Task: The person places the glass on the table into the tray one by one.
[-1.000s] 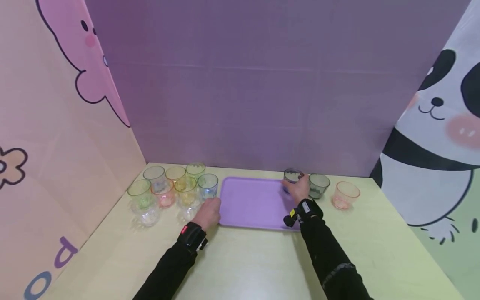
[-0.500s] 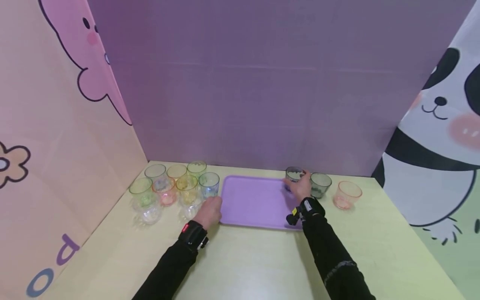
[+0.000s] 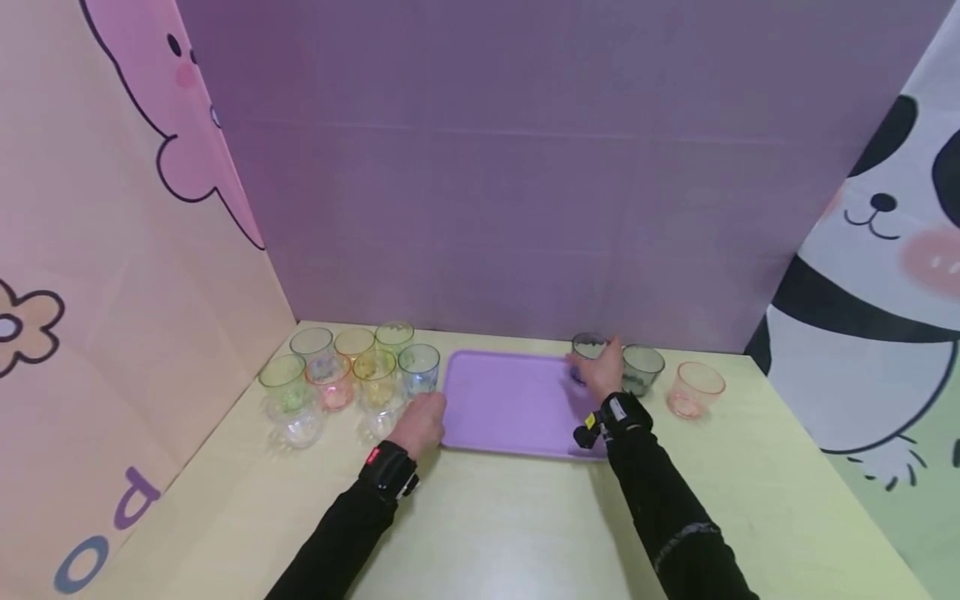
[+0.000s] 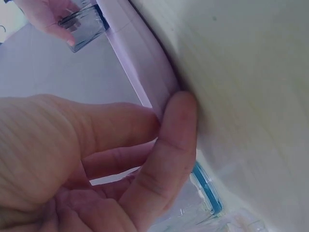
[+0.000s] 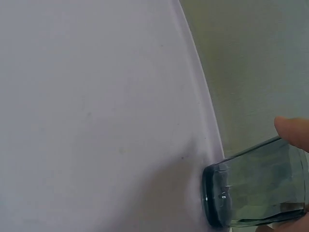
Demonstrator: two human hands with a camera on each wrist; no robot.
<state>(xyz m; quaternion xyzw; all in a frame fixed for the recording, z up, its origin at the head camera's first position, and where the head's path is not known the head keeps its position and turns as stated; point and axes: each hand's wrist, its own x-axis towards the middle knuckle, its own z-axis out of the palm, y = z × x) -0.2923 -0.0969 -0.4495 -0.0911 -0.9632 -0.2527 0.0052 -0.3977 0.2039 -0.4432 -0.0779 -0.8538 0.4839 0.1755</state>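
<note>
Hands at work over a lilac tray point(image 3: 510, 408) lying at centre frame on the pale yellow counter point(image 3: 510, 525). The right hand point(image 3: 600, 372) curls its grip around a smoky grey glass tumbler point(image 3: 587, 350), held at the tray's far right corner; the right wrist view shows the tumbler's base point(image 5: 217, 198) just above or on the tray surface, contact uncertain. The left hand point(image 3: 422, 422) holds the tray's left rim, thumb point(image 4: 166, 154) pressed along the edge with fingers curled beneath. Left of the tray stands a cluster of tinted tumblers point(image 3: 341, 375). Right of the held tumbler stand a second grey tumbler point(image 3: 642, 368) and a pink tumbler point(image 3: 694, 388).
</note>
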